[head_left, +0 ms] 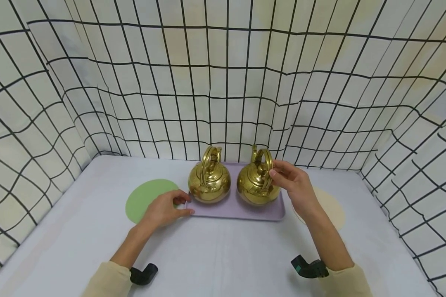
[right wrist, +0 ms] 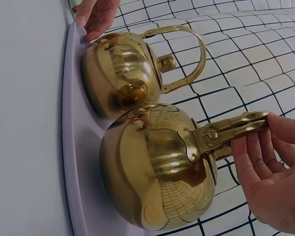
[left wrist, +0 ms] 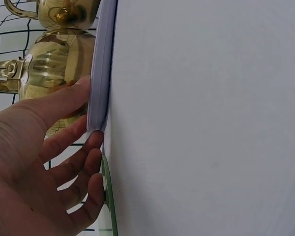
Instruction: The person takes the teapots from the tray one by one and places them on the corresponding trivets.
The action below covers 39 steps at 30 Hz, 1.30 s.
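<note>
Lilac tray (head_left: 234, 211) near gridded backdrop (head_left: 217, 82); white table (head_left: 223, 253) extends in front.
Kettles: two, left kettle (head_left: 209, 191) and right kettle (head_left: 252, 190), one per tray half. Right hand (head_left: 294, 181) pinches right kettle's handle (right wrist: 231, 123); left hand (head_left: 166, 208) curls thumb and fingers round tray's near left corner. Discs: two, green disc (head_left: 145, 200), cream disc (head_left: 330, 208).

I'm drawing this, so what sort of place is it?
Maybe a filming booth: wavy gridded cloth surrounds a white table on three sides, and black gadgets are worn at both wrists.
</note>
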{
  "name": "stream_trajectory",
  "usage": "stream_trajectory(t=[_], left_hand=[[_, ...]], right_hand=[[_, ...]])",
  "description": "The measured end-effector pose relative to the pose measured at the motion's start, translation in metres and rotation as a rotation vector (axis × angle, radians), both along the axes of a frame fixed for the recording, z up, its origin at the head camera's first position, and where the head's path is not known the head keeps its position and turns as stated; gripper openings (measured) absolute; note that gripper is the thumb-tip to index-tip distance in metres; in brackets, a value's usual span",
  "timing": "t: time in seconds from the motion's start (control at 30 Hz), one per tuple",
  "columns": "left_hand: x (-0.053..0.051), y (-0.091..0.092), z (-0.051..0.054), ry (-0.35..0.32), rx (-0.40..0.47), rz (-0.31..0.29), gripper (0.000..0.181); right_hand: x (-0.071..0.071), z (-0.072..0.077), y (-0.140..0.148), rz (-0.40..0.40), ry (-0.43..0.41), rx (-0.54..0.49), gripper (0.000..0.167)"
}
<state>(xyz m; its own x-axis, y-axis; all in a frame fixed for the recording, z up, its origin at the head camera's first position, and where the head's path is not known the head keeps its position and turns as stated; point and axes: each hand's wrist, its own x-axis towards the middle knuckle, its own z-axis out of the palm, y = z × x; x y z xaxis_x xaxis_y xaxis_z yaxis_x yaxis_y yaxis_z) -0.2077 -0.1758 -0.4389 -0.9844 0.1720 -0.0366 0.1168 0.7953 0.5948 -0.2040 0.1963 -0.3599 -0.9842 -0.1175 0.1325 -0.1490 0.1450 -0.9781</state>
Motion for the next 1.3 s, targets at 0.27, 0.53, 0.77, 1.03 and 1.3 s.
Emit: stream_trajectory(t=[0.27, 0.53, 0.77, 1.03, 1.3], left_hand=[[-0.001, 0.000, 0.001, 0.001, 0.006, -0.003, 0.037], [0.000, 0.000, 0.001, -0.007, 0.011, 0.001, 0.037], [0.000, 0.000, 0.002, -0.013, 0.006, 0.002, 0.037], [-0.001, 0.001, 0.001, -0.016, 0.007, 0.005, 0.036], [-0.002, 0.001, 0.002, -0.017, 0.004, 0.002, 0.036]], right_hand=[[0.001, 0.004, 0.005, -0.017, 0.014, 0.005, 0.042], [0.003, 0.008, 0.012, -0.023, 0.040, 0.000, 0.043], [0.004, 0.011, 0.019, -0.043, 0.059, -0.008, 0.044], [0.007, 0.012, 0.028, -0.051, 0.070, -0.018, 0.044], [0.013, 0.013, 0.038, -0.054, 0.078, -0.046, 0.040]])
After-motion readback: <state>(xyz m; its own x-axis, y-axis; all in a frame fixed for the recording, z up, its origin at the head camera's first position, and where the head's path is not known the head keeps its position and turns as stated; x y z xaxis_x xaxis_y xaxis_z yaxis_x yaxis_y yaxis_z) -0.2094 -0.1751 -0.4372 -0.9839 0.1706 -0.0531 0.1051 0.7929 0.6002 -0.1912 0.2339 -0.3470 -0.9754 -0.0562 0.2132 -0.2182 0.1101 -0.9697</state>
